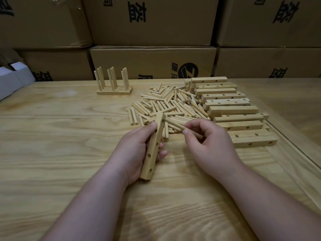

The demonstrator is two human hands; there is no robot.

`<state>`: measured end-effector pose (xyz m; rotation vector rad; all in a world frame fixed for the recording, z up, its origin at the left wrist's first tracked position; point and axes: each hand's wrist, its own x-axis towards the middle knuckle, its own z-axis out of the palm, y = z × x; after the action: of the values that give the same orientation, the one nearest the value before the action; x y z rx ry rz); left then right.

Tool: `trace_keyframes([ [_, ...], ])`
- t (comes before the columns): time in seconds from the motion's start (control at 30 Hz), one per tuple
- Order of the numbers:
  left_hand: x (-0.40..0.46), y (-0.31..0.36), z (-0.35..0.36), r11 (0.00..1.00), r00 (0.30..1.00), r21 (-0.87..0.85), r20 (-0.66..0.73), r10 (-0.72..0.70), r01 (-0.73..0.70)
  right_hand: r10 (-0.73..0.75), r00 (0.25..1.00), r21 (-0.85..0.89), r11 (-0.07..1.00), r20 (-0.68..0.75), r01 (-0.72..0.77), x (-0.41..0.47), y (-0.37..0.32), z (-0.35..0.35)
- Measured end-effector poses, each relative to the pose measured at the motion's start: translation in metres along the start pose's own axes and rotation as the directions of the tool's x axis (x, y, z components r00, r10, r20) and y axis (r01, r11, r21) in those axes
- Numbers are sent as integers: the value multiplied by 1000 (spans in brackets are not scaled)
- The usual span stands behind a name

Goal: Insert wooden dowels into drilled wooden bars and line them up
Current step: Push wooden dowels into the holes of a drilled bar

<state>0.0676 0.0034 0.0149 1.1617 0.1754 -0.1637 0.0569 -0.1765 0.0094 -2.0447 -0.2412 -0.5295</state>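
Drilled bar (152, 146) gripped in left hand (137, 153) | right hand (208, 145) grip pinches dowel (175, 124) | over table (52, 136)

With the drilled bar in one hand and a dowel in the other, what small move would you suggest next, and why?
Probably bring the dowel pinched in the right hand to the top hole of the drilled bar gripped by the left hand; all its visible holes look empty and face right.

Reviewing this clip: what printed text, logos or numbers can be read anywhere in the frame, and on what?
Large black Chinese characters on the stacked cardboard boxes: cropped or upside down, not legible enough to quote.
Round black logo with a slanted "Z"-like mark on the middle lower box; characters beside it are cut off.
No text on the drilled bar, dowels, white box or table.
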Motion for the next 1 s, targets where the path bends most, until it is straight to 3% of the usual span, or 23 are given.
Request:
trace_keyframes([
  [0.17,-1,0,1,1000,998,-10,64,17,-16,-36,999,33,999,-12,37,0,0,-1],
  [0.43,-4,3,-1,1000,999,10,41,19,-19,-90,996,36,995,-2,90,0,-1,-2],
  [1.0,-8,5,0,1000,992,15,122,-9,7,-14,1000,-16,1000,0,14,5,4,-6],
])
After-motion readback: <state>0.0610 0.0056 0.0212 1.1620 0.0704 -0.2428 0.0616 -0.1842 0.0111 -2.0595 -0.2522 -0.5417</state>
